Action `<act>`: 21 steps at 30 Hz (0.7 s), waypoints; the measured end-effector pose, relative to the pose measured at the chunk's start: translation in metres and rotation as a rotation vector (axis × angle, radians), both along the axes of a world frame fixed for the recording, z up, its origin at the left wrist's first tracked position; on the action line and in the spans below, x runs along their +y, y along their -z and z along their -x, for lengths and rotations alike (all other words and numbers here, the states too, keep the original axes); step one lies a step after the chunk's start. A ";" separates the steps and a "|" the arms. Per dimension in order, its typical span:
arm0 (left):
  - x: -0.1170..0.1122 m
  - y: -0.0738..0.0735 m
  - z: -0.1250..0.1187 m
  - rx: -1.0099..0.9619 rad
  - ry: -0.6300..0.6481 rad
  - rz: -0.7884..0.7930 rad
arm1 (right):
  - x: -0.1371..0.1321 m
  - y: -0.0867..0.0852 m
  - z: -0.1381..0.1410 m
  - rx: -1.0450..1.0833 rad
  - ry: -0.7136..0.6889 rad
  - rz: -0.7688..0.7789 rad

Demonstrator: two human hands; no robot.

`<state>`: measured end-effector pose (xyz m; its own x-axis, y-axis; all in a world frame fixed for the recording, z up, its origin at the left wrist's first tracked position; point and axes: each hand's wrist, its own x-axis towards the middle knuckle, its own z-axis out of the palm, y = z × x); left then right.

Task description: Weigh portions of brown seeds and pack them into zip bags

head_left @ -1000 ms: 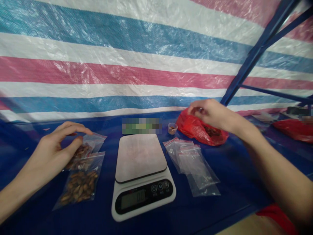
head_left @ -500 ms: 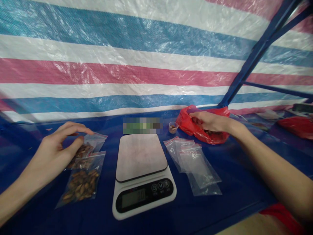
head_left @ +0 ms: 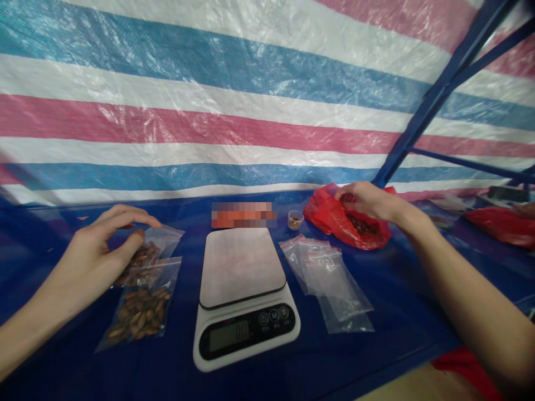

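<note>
Striped woven tarp (head_left: pixel 251 100) behind, blue sheet (head_left: pixel 388 312) covering bench. We list: left hand (head_left: pixel 90 259), fingers curled, thumb and forefinger apart, pinching nothing, just above upper zip bag (head_left: pixel 144 259) of brown seeds; lower zip bag (head_left: pixel 140 314), also filled, touching it. Right hand (head_left: pixel 368 201), fingers bent, at mouth of red plastic bag (head_left: pixel 328 214) holding dark pieces; whether pinching, we cannot tell. Between hands: digital kitchen scale (head_left: pixel 240 267); clear zip bags (head_left: pixel 328 281) right of it; small cup (head_left: pixel 295 220) beside red plastic bag.

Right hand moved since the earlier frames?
Yes: the right hand has shifted rightward, away from the small cup, and is over the red plastic bag.
</note>
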<state>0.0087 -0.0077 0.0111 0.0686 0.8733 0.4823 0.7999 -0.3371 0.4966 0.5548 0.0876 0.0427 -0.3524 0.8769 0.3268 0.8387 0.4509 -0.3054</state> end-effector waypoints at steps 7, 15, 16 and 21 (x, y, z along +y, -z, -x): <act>0.000 -0.001 -0.001 0.003 -0.006 0.019 | -0.016 -0.019 0.033 0.057 0.055 -0.204; 0.000 0.000 -0.001 -0.003 -0.017 0.004 | -0.030 0.016 0.115 0.395 -0.209 0.149; 0.000 0.000 -0.001 -0.003 -0.015 0.003 | -0.030 0.020 0.117 0.394 -0.218 0.179; 0.000 0.000 -0.001 0.000 -0.012 -0.012 | -0.026 0.024 0.110 0.390 -0.221 0.219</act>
